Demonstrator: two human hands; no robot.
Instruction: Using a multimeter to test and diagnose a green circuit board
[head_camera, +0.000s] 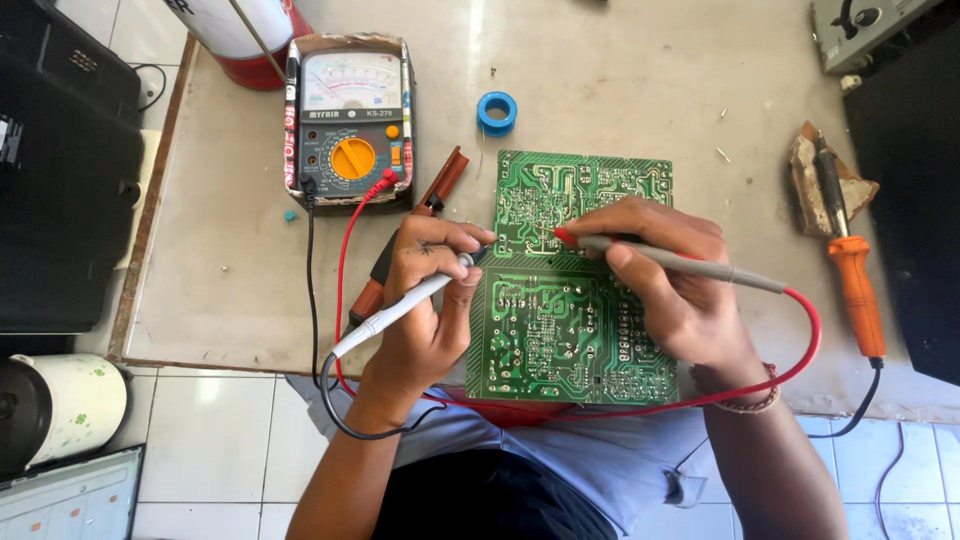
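A multimeter (348, 120) with a pale curved-scale dial face and orange round selector stands beyond the green circuit board (575, 280), a red-and-white labelled can (245, 35) behind it.

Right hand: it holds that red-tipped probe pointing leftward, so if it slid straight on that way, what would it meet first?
The right hand aims its red-tipped probe left across the green circuit board. Straight on, it would likely first meet the left hand, at the fingers pinching the other probe, though height is hard to judge.
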